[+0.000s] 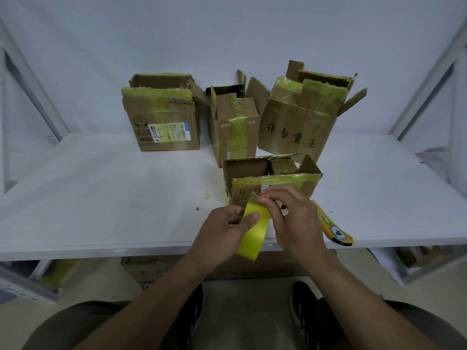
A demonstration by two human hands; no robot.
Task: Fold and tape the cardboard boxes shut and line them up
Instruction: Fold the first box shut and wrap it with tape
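Both hands meet over the front edge of the table (101,198), low in the middle of the view. The left hand (225,231) grips a yellow tape roll (254,231): its thumb lies flat on the outer face and its fingers curl behind the roll's far side. At 2 o'clock from it, the right hand (293,218) pinches the loose end of the tape between thumb and forefinger at the roll's upper edge, with the other fingers curled beneath. The roll hangs edge-on and tilted, its lower part dipping past the table edge. At 12 o'clock from the hands stands the near box (246,169), open on top. Its flaps are up, its rim is lined with old yellow tape, and a handwritten mark shows on the front flap just behind the pinched end. Beyond it three more boxes stand in a loose row, all open with ragged taped flaps: the left box (166,122) at 11 o'clock, well apart from the near one, the mid box (235,127) at 12, and the right box (295,127) at 1, tilted and bearing black writing. Whether the near box touches the mid or right box cannot be told. A yellow knife (333,228) lies on the table at 3 o'clock from the right hand, close to the wrist, its end reaching the table edge.
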